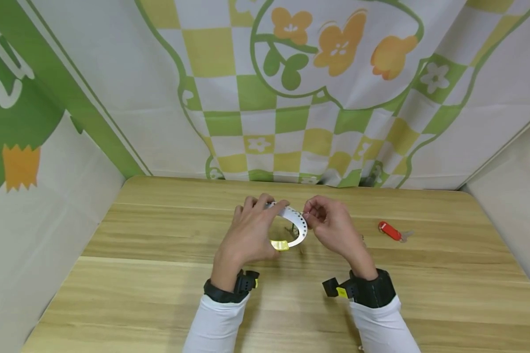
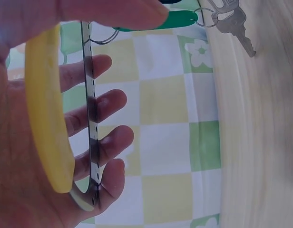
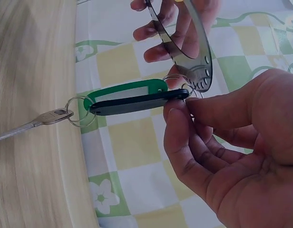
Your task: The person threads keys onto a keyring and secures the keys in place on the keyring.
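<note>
My left hand (image 1: 247, 238) grips a curved metal key holder (image 1: 295, 215), a band with a row of holes and a yellow handle (image 2: 46, 109), held above the wooden table. Beside it, my right hand (image 1: 333, 228) pinches a small split ring at the band's holed edge. At those fingertips is a black key tag (image 3: 139, 103), alongside a green key tag (image 3: 137, 85) whose ring meets the holder. A metal key (image 3: 53, 116) hangs from the far end of the tags. The left wrist view shows the green tag with its keys (image 2: 232, 23).
On the table (image 1: 159, 294), right of my hands, lies a red key tag (image 1: 389, 231) with small keys (image 1: 406, 236). A checkered flower-print curtain (image 1: 287, 142) hangs along the back edge. White and green cloth walls stand at both sides.
</note>
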`<act>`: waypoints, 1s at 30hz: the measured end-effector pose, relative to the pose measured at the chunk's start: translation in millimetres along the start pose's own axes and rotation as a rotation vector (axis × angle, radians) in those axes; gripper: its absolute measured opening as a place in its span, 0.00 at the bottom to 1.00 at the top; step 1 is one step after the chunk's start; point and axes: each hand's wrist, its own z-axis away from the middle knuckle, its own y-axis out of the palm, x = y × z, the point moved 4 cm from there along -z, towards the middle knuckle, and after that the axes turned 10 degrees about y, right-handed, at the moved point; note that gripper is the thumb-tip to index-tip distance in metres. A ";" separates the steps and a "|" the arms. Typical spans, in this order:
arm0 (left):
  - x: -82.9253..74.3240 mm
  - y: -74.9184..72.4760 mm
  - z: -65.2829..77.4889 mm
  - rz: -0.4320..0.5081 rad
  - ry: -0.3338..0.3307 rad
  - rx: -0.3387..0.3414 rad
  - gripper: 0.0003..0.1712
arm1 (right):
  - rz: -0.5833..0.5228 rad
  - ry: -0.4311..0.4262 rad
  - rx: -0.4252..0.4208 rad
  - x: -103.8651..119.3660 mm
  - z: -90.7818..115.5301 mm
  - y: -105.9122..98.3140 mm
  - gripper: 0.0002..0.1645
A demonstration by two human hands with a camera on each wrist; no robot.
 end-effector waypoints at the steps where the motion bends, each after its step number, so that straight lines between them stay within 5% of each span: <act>1: -0.1 0.1 -0.3 -0.001 -0.002 0.000 0.57 | 0.009 0.001 -0.002 0.4 0.3 -0.2 0.06; 14: -2.3 2.1 -2.0 0.011 -0.013 -0.012 0.57 | 0.006 0.008 0.019 -1.8 -0.7 -1.5 0.09; 22: -3.0 1.9 -3.6 0.024 -0.042 -0.031 0.54 | 0.047 -0.037 -0.071 -0.2 -1.6 -3.4 0.08; 30: -2.0 0.0 -3.5 0.029 -0.064 -0.078 0.56 | 0.016 0.026 -0.097 -6.0 -4.6 -2.4 0.03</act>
